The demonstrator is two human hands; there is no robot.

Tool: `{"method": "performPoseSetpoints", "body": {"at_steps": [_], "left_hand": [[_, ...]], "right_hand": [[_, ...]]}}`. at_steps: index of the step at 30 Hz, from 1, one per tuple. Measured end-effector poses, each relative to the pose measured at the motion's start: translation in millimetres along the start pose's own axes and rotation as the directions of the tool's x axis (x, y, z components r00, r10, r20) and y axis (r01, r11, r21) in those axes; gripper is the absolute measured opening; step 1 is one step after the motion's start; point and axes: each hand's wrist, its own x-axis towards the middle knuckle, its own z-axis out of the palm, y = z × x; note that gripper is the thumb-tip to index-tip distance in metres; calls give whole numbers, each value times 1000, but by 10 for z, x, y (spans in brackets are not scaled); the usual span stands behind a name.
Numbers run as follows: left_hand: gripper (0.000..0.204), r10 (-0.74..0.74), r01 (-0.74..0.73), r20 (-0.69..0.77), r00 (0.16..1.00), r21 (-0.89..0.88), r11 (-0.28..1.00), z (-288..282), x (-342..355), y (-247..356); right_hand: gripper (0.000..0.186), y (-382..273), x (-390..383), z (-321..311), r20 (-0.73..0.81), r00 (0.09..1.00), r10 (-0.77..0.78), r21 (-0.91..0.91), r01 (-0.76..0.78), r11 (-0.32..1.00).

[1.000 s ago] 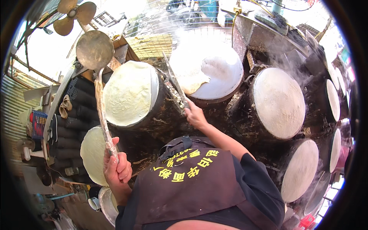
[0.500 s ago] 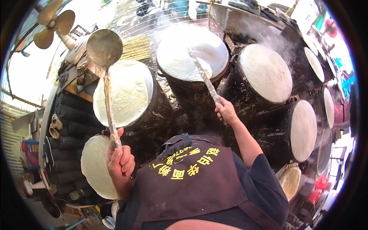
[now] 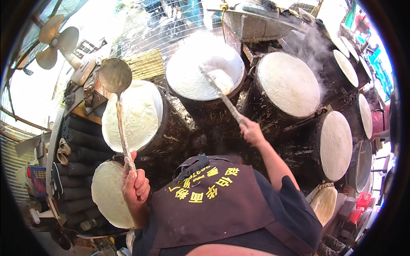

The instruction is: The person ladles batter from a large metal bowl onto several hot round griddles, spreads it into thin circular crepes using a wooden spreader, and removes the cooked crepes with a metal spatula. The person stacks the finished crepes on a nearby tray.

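Note:
My left hand (image 3: 136, 184) grips the coated handle of a long ladle (image 3: 114, 77), whose dark round bowl hangs by the rim of the left drum pan (image 3: 132, 123), covered with a pale, wrinkled sheet of batter. My right hand (image 3: 252, 130) is closed on a long, flat scraper (image 3: 231, 107) reaching into the middle pan (image 3: 183, 74). Its far end lies at a pale folded mass (image 3: 221, 80) in that white pan; steam and glare blur the back. Another batter-covered round (image 3: 109, 194) is below my left ladle, beside my arm.
More coated drum tops (image 3: 288, 83) curve round to the right, some steaming. A fan (image 3: 54, 42) is at upper left, above dark stacked rolls (image 3: 81, 179) with shoes. Wire mesh and a ledge (image 3: 265, 25) lie behind. Another person's hand (image 3: 376, 136) shows at the right edge.
The scraper has swung from between the left and middle pans onto the middle pan, where the pale mass now looks more gathered. The ladle bowl has moved slightly right and down.

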Motion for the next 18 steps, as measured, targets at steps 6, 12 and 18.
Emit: {"method": "performPoseSetpoints", "body": {"at_steps": [6, 12, 18], "left_hand": [[54, -42, 42, -5, 999, -25, 999, 251, 103, -159], [56, -3, 2, -55, 998, -7, 1000, 464, 103, -268], [57, -21, 19, -52, 998, -30, 999, 702, 219, -311]], "right_hand": [[45, -109, 645, -408, -24, 1000, -17, 9, 17, 1000], [47, 266, 484, -459, 120, 879, -462, -294, 476, 829], [44, 138, 1134, -844, 6, 909, -416, -374, 387, 842]]}}
